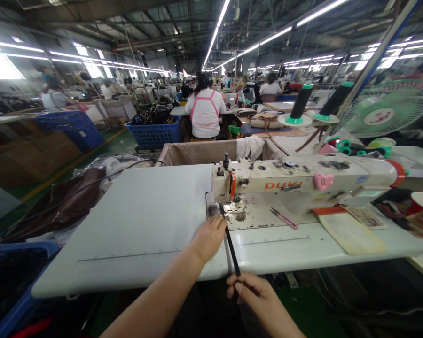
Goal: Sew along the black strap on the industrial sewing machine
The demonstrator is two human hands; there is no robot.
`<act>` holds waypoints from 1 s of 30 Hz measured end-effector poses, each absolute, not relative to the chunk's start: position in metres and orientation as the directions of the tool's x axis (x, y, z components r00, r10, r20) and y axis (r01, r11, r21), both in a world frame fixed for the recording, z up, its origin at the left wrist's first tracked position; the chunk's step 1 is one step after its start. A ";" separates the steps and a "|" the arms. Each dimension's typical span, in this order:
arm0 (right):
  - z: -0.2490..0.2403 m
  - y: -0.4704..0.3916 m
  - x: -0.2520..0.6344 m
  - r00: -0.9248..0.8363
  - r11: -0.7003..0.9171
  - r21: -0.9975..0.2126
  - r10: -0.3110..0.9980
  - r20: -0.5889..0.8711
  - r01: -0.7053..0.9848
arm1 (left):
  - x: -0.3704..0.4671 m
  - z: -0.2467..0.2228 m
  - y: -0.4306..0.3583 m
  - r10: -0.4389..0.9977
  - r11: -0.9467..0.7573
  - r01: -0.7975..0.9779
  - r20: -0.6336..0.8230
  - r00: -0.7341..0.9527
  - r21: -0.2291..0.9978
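A narrow black strap (233, 251) runs from under the needle area of the white sewing machine (254, 178) towards me, over the table's front edge. My left hand (210, 235) lies beside the presser foot, its fingertips pressed together on the strap's far end. Just past the table edge, my right hand (248, 288) pinches the near part of the strap between thumb and fingers. The strap looks taut between both hands. Pink-handled thread snips (285, 218) rest on the machine bed to the right. The strap's far tip is hidden by my left fingers and the foot.
The pale table (144, 211) carries a printed ruler line. A yellowish pad (350, 230) lies at the right. Thread cones (301, 104) and a green fan (384, 110) stand behind. A blue crate (24, 249) is at the left. A person in white (205, 112) sits ahead.
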State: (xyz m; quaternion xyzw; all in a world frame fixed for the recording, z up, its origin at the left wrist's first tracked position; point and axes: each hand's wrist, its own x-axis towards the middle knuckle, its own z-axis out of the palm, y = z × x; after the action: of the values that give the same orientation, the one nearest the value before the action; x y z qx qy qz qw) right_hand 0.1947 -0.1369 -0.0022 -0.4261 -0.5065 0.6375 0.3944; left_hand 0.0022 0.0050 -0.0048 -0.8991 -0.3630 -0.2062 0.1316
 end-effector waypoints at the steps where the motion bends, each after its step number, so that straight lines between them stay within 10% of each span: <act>1: -0.002 -0.137 0.194 -0.339 -0.199 -0.976 0.927 -0.158 -0.088 | 0.002 -0.005 0.005 0.601 -0.699 0.710 0.468 0.648 -0.086; 30: -0.005 -0.142 0.199 -0.353 -0.184 -0.980 0.924 -0.149 -0.069 | 0.002 -0.007 0.005 0.643 -0.694 0.717 0.393 0.657 -0.063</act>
State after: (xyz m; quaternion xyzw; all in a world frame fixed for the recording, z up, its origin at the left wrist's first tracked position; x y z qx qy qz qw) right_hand 0.1987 -0.1424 -0.0048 -0.4192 -0.5099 0.6452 0.3846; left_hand 0.0022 0.0046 -0.0073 -0.9040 -0.3762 -0.1729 0.1069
